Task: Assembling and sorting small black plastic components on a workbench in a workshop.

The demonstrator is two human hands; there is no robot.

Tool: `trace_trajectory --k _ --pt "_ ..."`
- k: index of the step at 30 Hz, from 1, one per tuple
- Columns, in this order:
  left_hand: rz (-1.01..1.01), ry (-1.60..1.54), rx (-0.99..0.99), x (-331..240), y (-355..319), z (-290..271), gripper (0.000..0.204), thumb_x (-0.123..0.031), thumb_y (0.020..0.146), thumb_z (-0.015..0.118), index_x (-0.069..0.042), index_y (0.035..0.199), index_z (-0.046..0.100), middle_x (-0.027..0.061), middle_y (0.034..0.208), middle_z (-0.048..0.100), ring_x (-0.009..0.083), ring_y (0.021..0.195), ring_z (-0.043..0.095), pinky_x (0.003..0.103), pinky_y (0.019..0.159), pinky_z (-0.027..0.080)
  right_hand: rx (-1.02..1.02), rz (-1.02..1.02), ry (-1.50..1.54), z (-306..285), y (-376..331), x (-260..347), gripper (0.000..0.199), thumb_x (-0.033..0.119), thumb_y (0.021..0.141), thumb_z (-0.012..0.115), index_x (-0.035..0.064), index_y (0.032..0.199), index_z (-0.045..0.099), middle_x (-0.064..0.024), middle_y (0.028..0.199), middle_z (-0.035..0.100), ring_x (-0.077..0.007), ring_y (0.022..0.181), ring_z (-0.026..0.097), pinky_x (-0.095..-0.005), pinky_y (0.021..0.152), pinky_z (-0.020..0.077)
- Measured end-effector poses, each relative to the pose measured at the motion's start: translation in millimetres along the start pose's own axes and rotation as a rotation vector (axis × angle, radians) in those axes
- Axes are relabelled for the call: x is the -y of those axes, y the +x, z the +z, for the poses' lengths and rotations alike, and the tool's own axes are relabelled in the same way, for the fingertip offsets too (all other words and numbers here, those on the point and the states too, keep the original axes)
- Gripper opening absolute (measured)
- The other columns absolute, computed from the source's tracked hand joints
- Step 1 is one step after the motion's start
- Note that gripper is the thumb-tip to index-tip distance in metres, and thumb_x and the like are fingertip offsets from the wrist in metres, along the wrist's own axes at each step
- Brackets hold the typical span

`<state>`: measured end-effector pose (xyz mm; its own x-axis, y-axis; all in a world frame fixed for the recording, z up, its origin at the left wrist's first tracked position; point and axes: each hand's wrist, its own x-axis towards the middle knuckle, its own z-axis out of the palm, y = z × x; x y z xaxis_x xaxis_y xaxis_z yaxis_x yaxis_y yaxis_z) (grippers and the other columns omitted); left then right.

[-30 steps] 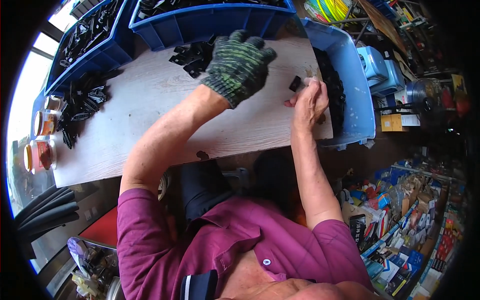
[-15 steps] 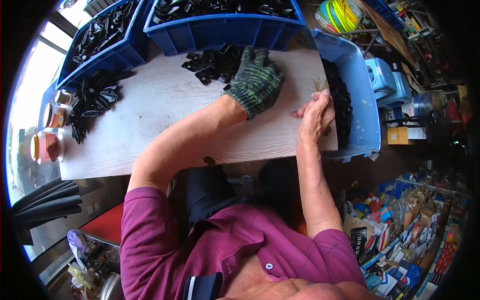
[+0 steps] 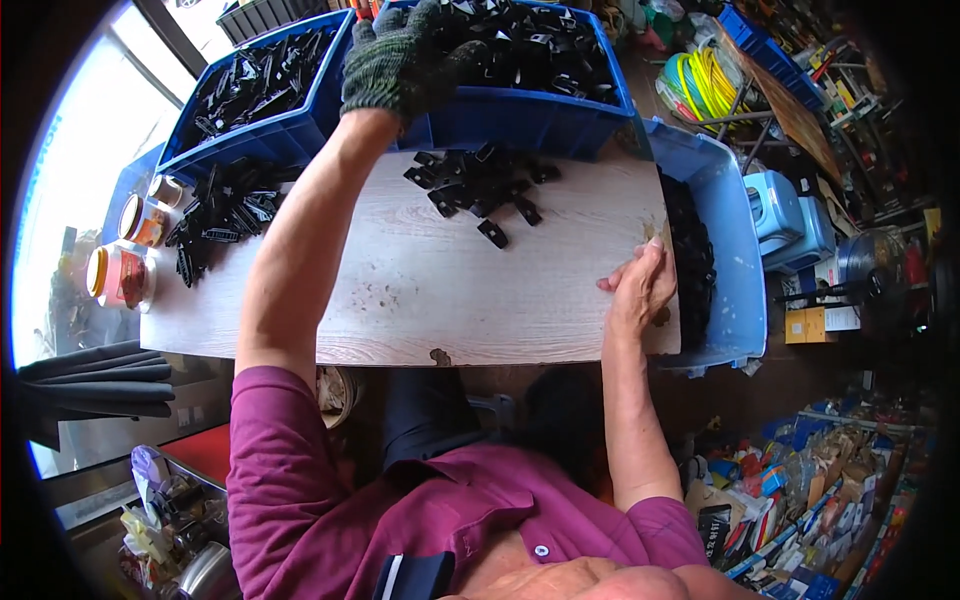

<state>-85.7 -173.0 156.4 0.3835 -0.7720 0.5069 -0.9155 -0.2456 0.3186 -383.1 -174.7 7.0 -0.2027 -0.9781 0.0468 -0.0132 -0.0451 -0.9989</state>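
My left hand, in a dark green knitted glove, reaches over the near left rim of a blue bin filled with small black parts. Its fingers are spread, and I see nothing held in them. Below that bin, a loose pile of black clip-like parts lies on the pale wood-patterned tabletop. My bare right hand rests at the table's right edge, its fingers curled together. Whatever might be inside them is hidden.
A second blue bin holds longer black pieces, with a heap of similar strips before it. Lidded jars line the left edge. Beside the table's right edge, a light blue tub contains black parts.
My left hand has left the pile on the table and moved up and left over the bin. The pile is more spread out toward me. My right hand stays at the table edge.
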Motion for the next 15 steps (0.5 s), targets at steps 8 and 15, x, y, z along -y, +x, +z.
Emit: trace_trajectory --k 8,15 --pt "0.211 0.057 -0.086 32 26 35 0.050 -0.049 0.087 0.065 -0.011 0.119 0.063 0.0203 0.122 0.061 0.0416 0.110 0.060 0.051 0.093 0.048 0.017 -0.025 0.005 3 1 0 0.038 0.037 0.102 0.050 0.0020 0.089 0.054 -0.0009 0.051 0.040 -0.0102 0.043 0.043 -0.0272 0.040 0.0464" --pt "0.346 0.018 -0.120 42 33 50 0.039 -0.041 0.088 0.065 -0.013 0.116 0.067 0.0189 0.110 0.066 0.0385 0.101 0.064 0.048 0.087 0.052 0.034 -0.032 -0.015 2 2 -3 0.036 0.037 0.101 0.051 0.0031 0.090 0.054 -0.0006 0.051 0.041 -0.0096 0.045 0.044 -0.0274 0.040 0.0464"
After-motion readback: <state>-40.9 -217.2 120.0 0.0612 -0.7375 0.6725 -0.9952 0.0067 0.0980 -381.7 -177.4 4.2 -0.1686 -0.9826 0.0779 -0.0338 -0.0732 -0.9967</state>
